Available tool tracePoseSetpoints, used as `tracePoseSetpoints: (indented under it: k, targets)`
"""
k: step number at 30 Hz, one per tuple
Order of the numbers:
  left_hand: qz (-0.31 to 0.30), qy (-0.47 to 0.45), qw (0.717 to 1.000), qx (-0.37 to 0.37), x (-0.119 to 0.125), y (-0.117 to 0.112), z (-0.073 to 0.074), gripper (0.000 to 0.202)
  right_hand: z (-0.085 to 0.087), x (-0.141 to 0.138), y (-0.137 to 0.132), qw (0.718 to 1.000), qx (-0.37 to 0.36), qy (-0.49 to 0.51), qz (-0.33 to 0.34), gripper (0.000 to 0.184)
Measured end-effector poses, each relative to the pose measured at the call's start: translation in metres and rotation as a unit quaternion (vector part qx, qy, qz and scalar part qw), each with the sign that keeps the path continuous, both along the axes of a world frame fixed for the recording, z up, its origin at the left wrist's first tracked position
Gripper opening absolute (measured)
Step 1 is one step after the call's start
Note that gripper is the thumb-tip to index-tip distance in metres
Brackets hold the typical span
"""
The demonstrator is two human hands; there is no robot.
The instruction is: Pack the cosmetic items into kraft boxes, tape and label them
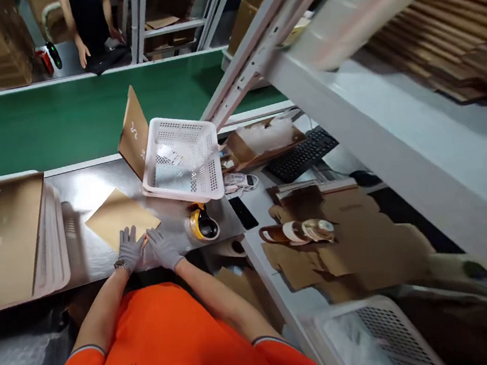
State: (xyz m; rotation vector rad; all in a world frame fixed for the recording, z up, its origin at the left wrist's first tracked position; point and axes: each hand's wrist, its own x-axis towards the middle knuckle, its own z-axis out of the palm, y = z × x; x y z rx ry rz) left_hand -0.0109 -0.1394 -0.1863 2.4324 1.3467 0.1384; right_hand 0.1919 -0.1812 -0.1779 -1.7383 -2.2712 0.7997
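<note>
A tan kraft paper envelope or folded sheet lies at an angle on the metal worktop. My left hand, in a grey glove, rests on its near edge with fingers stretched out and apart. Close beside it, my right hand, also gloved, lies at the near right corner with its fingers extended. The thumbs almost meet over the paper's edge. To the right stands a yellow and black tape dispenser. Behind it, a white perforated basket holds a few flat, pale packets, with an upright cardboard sheet at its left.
Stacked white baskets topped by cardboard stand left. A green conveyor belt runs behind, with another person beyond. On the right are a phone, keyboard, brown bottle and a shelf post.
</note>
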Motion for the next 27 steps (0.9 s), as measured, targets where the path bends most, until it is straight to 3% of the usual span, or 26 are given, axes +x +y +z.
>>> tracePoseSetpoints:
  k: [5, 9, 12, 17, 19, 22, 27]
  targets:
    - [-0.102, 0.005, 0.994, -0.041, -0.033, -0.001, -0.005, 0.052, 0.013, 0.026, 0.011, 0.993, -0.047, -0.084, -0.070, 0.082]
    - [-0.107, 0.026, 0.993, -0.051, -0.057, -0.007, -0.013, 0.053, 0.035, 0.050, 0.023, 0.987, -0.077, -0.052, -0.134, 0.079]
    - [-0.107, 0.026, 0.993, -0.048, -0.074, -0.008, -0.024, 0.052, 0.054, 0.060, 0.028, 0.990, -0.059, -0.016, -0.131, 0.069]
    - [-0.081, 0.026, 0.995, -0.046, -0.084, -0.003, -0.034, 0.048, 0.087, 0.067, 0.043, 0.993, 0.026, 0.093, -0.067, 0.052]
    - [-0.049, 0.039, 0.997, -0.038, -0.080, -0.002, -0.033, 0.048, 0.101, 0.078, 0.067, 0.989, 0.064, 0.113, -0.068, 0.047]
    - [0.003, 0.053, 0.998, -0.027, -0.071, -0.002, -0.030, 0.052, 0.123, 0.112, 0.131, 0.980, 0.114, 0.107, -0.127, 0.043]
    - [0.107, 0.091, 0.990, 0.008, -0.053, -0.015, -0.037, 0.062, 0.154, 0.182, 0.248, 0.967, 0.089, 0.010, -0.240, 0.051]
